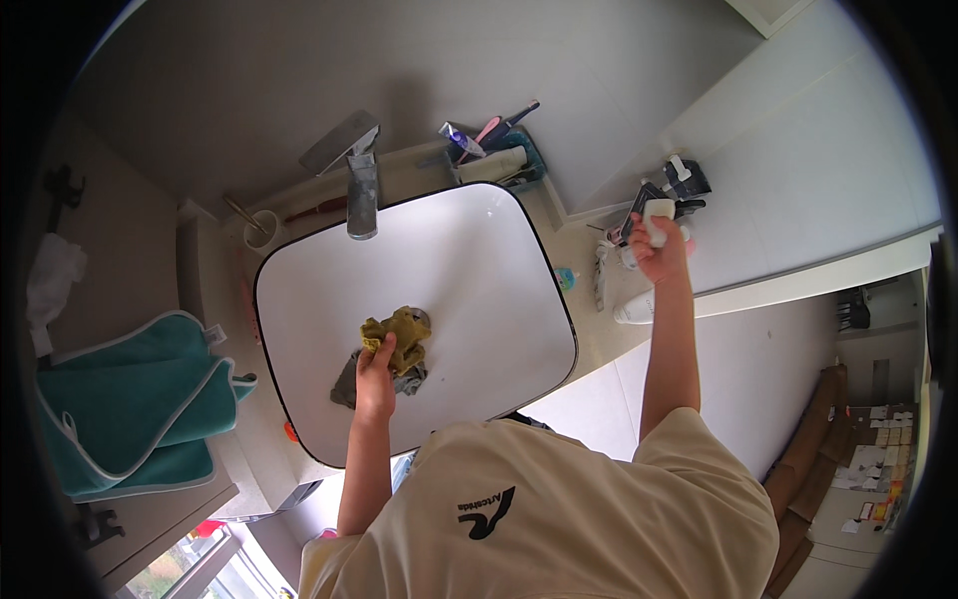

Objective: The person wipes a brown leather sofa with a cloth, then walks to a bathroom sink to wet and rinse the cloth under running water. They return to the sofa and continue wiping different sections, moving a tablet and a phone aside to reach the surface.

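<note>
My left hand (pixel 378 378) grips a crumpled olive-yellow cloth (pixel 404 333) low in the white washbasin (pixel 486 284). Beneath it, a grey cloth (pixel 348 382) lies on the basin floor. The yellow cloth partly covers the metal drain (pixel 423 317). Out to the right, over the counter's far corner, my right hand (pixel 658 251) is closed around a small white block, apparently a bar of soap (pixel 658 213). Above the basin's back rim stands a metal faucet (pixel 363 191); no water is seen running from it.
Behind the basin a teal bin (pixel 533 153) holds toothbrushes and tubes. A white cup (pixel 263 232) stands at back left. Teal towels (pixel 135 412) hang on the left. Bottles, including a white one (pixel 636 308), crowd the right counter near my right hand.
</note>
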`<state>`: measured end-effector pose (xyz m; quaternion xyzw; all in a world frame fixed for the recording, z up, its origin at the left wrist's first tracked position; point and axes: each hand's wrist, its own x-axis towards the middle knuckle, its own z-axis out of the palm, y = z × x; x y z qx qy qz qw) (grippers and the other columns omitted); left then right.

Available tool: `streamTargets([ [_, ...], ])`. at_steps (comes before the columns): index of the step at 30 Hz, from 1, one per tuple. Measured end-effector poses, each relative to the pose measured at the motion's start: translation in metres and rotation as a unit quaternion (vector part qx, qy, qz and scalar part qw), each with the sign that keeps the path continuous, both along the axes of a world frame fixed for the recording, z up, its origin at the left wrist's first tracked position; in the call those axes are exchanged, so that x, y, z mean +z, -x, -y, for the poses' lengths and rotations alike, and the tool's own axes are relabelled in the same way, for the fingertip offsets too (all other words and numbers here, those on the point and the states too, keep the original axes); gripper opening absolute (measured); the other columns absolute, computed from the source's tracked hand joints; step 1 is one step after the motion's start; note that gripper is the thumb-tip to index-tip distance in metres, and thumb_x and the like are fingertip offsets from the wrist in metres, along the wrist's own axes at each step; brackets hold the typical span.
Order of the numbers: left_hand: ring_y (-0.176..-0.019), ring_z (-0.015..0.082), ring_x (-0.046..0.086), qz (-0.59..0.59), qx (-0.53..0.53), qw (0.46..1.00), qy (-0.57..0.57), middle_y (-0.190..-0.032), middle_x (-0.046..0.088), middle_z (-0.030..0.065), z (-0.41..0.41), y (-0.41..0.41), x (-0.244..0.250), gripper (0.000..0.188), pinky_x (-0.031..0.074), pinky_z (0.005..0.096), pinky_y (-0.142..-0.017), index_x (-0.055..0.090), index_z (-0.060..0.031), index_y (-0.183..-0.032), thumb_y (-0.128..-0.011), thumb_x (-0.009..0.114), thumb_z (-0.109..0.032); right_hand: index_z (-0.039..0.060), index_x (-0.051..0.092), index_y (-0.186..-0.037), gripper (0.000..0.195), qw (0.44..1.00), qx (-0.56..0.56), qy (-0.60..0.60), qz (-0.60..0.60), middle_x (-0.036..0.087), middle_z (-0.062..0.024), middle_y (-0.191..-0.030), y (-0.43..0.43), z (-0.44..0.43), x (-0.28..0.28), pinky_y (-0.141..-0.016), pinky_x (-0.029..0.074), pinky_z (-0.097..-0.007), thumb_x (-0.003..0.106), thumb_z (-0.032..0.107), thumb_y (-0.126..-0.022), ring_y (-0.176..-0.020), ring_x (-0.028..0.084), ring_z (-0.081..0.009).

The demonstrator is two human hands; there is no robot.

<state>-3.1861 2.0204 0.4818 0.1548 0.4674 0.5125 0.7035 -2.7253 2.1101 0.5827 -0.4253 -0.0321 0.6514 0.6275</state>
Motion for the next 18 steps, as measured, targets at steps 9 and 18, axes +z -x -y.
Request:
streamTargets([
  [9,-0.113,0.0213,0.052,-0.001,0.003,1.0,0.012,-0.12,0.056,0.0097,0.001,-0.001,0.007,0.038,0.041,0.036,-0.098,0.049,-0.0005,-0.122,-0.091,0.06,-0.019,0.0031,0.056,-0.088,0.024,0.992,0.004,0.036,-0.122,0.029,0.0076,-0.055,-0.055,-0.008,-0.044,-0.034,0.017,-0.0196,0.054,0.026,-0.096,-0.043,0.025,-0.0036],
  [18,-0.098,0.0143,0.057,-0.066,-0.041,0.996,-0.039,-0.108,0.062,0.0061,0.011,0.001,0.012,0.029,0.043,0.0287,-0.088,0.057,0.0004,-0.115,-0.089,0.06,-0.014,0.0077,0.057,-0.111,0.024,0.935,0.234,-0.074,0.256,0.043,0.0047,-0.068,0.136,0.05,-0.072,-0.046,0.035,-0.0198,0.05,0.008,-0.088,-0.056,0.043,-0.0061],
])
